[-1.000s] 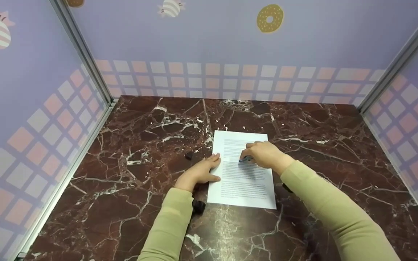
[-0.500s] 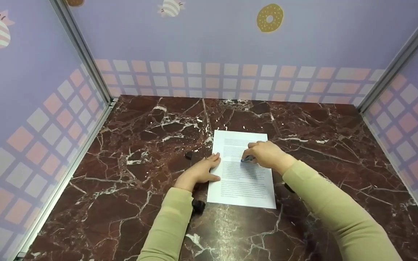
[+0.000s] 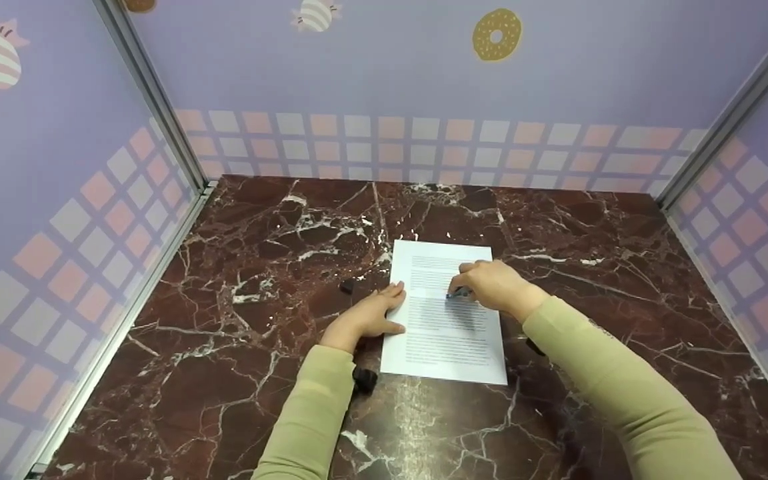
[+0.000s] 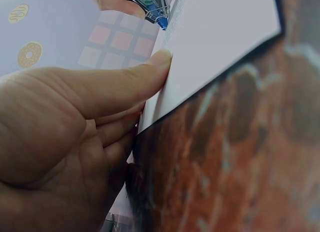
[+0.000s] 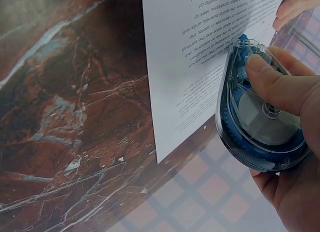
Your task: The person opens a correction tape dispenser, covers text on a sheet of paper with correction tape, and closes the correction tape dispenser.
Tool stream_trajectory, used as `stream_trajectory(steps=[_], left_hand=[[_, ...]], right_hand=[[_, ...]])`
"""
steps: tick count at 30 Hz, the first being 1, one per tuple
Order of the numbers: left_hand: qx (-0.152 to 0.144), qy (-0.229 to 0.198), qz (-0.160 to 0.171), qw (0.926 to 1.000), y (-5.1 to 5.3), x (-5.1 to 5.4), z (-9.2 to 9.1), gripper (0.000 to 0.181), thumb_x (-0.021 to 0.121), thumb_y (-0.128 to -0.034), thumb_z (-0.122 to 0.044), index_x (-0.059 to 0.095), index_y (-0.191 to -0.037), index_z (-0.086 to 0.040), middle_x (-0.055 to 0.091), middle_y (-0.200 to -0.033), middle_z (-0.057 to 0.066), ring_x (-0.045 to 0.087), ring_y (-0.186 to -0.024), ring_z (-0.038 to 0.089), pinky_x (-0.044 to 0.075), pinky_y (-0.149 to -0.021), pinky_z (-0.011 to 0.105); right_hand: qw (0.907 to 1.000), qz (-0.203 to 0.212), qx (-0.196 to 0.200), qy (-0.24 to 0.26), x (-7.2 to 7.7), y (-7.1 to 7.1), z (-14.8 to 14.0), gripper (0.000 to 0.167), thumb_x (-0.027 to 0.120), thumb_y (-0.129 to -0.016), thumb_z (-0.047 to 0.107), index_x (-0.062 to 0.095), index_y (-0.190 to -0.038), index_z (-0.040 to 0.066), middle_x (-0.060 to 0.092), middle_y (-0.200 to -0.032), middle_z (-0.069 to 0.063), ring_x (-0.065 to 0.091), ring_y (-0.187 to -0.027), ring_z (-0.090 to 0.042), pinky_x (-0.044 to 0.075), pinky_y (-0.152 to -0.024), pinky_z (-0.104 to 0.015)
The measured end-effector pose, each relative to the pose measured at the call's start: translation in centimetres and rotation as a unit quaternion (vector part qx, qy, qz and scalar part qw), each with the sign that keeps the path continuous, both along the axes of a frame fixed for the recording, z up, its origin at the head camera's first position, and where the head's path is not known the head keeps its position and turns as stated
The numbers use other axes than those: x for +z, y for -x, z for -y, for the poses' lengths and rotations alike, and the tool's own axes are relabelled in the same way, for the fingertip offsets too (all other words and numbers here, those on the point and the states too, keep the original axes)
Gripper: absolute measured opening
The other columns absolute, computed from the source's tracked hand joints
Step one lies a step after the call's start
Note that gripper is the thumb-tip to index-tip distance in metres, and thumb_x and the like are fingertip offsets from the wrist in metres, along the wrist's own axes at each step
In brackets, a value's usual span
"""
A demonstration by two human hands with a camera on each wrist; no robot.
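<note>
A printed sheet of paper (image 3: pixel 447 347) lies flat on the dark red marbled table. My left hand (image 3: pixel 372 315) rests on its left edge, thumb and fingers spread; the left wrist view shows the thumb pressing the paper. My right hand (image 3: pixel 494 287) grips a correction tape dispenser (image 5: pixel 265 117), clear-cased with blue parts and a white reel inside. Its blue tip (image 5: pixel 243 37) is down at the lines of print near the middle of the page. From the head view the fingers hide most of the dispenser.
A small black piece (image 3: pixel 347 286), perhaps a cap, lies left of the paper. White specks dot the table (image 3: pixel 277 267) behind the sheet. Purple panels with a checkered band (image 3: pixel 391 143) enclose the back and both sides.
My right hand has slid slightly to the right along the print with the correction tape dispenser. The left hand and the paper have stayed in place.
</note>
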State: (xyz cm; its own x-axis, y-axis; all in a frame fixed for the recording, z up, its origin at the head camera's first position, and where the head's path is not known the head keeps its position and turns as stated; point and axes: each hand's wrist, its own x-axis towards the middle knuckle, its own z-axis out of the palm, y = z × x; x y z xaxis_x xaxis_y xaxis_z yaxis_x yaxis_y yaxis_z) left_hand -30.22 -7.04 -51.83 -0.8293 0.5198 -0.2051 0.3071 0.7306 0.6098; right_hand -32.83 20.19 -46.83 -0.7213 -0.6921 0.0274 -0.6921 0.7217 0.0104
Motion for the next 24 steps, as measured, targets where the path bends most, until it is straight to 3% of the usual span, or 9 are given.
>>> stream_trajectory(steps=[13,24], left_hand=[[0.005,0.0,0.004,1.0,-0.01,-0.05,0.05,0.078,0.074,-0.094,-0.018,0.033,-0.159,-0.003,0.019,-0.173,0.009,0.016,-0.162,0.029,0.01,-0.134,0.045],[-0.009,0.0,-0.005,0.9999,0.05,0.04,0.08,0.079,0.075,-0.0935,-0.016,0.033,-0.158,0.001,0.019,-0.172,0.013,0.017,-0.161,0.032,0.011,-0.134,0.047]], right_hand=[[0.9999,0.003,0.0,-0.01,0.04,-0.08,-0.28,0.034,0.082,-0.081,0.004,0.08,-0.11,0.022,0.072,-0.101,-0.003,0.072,-0.092,-0.03,0.061,-0.077,-0.05],[1.0,-0.002,0.007,0.003,0.17,-0.13,-0.87,0.033,0.083,-0.079,0.006,0.081,-0.108,0.022,0.07,-0.098,-0.003,0.071,-0.09,-0.031,0.061,-0.08,-0.051]])
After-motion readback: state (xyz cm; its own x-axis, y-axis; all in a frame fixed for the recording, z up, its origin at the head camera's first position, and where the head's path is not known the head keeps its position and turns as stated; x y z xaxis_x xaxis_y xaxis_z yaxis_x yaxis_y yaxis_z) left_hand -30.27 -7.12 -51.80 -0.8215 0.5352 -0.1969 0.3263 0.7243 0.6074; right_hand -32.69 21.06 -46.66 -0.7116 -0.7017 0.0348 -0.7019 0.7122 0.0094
